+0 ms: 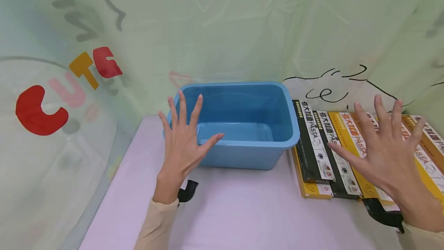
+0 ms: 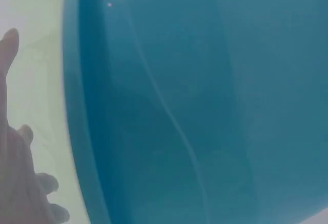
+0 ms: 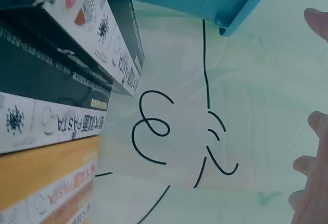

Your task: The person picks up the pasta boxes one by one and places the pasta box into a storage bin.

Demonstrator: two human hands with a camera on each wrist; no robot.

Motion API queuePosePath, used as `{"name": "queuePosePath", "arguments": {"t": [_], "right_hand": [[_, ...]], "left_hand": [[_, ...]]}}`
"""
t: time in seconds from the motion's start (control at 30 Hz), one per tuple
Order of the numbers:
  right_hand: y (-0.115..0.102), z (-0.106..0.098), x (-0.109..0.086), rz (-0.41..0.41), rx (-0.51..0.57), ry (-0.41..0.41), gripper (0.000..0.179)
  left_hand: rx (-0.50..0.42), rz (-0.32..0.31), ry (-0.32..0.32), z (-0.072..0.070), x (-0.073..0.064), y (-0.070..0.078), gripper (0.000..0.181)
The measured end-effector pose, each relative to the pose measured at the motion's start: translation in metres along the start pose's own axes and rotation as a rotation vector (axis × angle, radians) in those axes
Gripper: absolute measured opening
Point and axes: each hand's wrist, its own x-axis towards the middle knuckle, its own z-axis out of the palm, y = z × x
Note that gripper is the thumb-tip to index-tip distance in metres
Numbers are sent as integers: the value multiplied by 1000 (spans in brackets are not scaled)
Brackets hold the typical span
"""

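Both hands are raised with straight, spread fingers and nothing in them. In the head view my left hand (image 1: 185, 146) overlaps the left front corner of a blue plastic tub (image 1: 243, 153). The left wrist view shows that hand's fingers (image 2: 48, 183) at the left edge, beside the tub's wall (image 2: 164, 131). My right hand (image 1: 390, 153) is over a row of pasta boxes, some black (image 1: 313, 146), some yellow (image 1: 350, 138). In the right wrist view its fingers (image 3: 306, 165) show at the right edge, apart from the boxes (image 3: 51, 111).
A lilac-covered table (image 1: 236, 211) bears the tub and boxes. Pasta boxes lie to the tub's right, a black one stacked on a yellow one (image 1: 317, 190) nearest it. A pale green printed curtain (image 1: 225, 30) hangs behind. Black straps (image 1: 187, 191) sit at both wrists.
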Motion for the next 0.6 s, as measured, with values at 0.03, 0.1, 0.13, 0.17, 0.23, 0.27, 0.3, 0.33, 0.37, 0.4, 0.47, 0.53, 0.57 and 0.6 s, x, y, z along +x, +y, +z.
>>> {"name": "queuePosePath", "arguments": {"t": [0.03,0.1,0.13,0.17,0.23,0.27,0.3,0.33,0.37,0.4,0.47,0.53,0.57,0.6], "right_hand": [[0,0,-1,1,6,7,117],[0,1,-3,4,24,23,117],[-1,3,-4,5,37,33,116],[-3,4,-5,11,57,40,114],[-6,8,-7,27,112,53,110],[-8,9,-9,34,144,61,108],[-10,11,-11,41,179,64,105],[-12,14,-12,46,217,67,102],[-14,16,-15,52,254,69,100],[-16,19,-17,60,285,70,99],[-19,25,-22,71,345,70,100],[-22,33,-28,79,391,68,103],[-23,37,-30,82,410,66,104],[-24,42,-33,84,429,61,105]], "left_hand": [[-10,-10,9,-1,-2,2,102],[-36,-30,35,-5,-6,5,101],[-57,-45,50,-7,-8,6,100],[-80,-61,64,-9,-12,7,100],[-127,-93,93,-13,-18,9,97],[-152,-110,107,-15,-21,11,96],[-180,-128,122,-16,-25,12,94],[-211,-143,137,-18,-28,14,91],[-246,-160,151,-19,-32,16,89],[-284,-174,168,-19,-35,18,85],[-359,-190,215,-18,-41,22,78],[-427,-198,263,-15,-46,28,73],[-451,-207,287,-13,-48,31,71],[-465,-217,309,-10,-49,34,70]]}}
